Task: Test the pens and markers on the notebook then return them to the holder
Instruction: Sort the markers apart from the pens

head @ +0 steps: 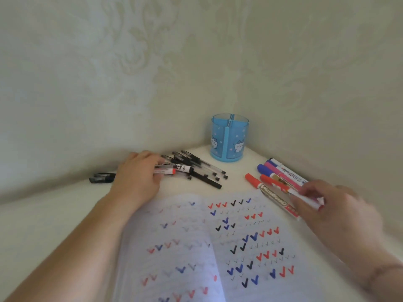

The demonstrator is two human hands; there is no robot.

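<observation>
An open notebook (196, 247) lies in front of me, its pages covered with red, blue and black check marks. My left hand (137, 173) rests on a heap of black and clear pens (196, 168), its fingers curled round a pen with a red tip (168, 171). My right hand (333, 205) pinches a thin white marker with red ends (305, 198) above a row of coloured markers (277, 175) at the notebook's top right. The blue transparent holder (229, 139) stands empty in the corner.
Two black pen caps or short pens (102, 178) lie left of my left hand by the wall. Patterned walls meet in a corner just behind the holder. The white tabletop (43, 225) extends to the left of the notebook.
</observation>
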